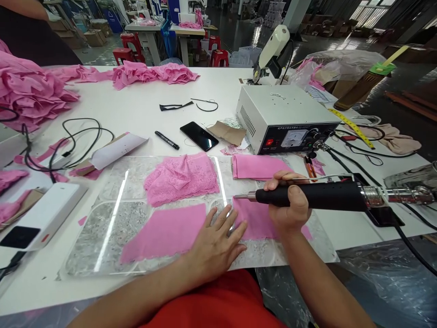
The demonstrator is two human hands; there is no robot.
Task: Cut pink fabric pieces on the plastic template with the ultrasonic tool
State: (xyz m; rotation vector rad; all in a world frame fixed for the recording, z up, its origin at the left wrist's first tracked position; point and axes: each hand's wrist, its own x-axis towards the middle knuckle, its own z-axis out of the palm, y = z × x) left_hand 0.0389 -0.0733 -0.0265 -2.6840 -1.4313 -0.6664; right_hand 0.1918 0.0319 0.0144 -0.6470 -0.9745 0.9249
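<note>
Worker's right hand [290, 202] grips black handheld tool [327, 196], fingers wrapped round it, metal tip [244, 197] at corner of pink fabric piece [256, 221] on clear board [82, 255]; left hand [216, 246], fingers slightly spread, grasping nothing, lies over neighboring pink panel [167, 232].

Lace piece [182, 180] – pink w/ lacy openwork pattern. Left flat piece [164, 234], right flat piece [254, 221] & folded piece [257, 166]: plain pink. Handheld tool [327, 196]: blk w/ silver tip [251, 196]. Board [85, 259] – mottled grey & wht. Control box [285, 105] off-wht, front panel [309, 143] blk, switch [269, 142] red. Tabletop [218, 86] wht, phone [199, 135] blk, tape measure [353, 129] yel.
</note>
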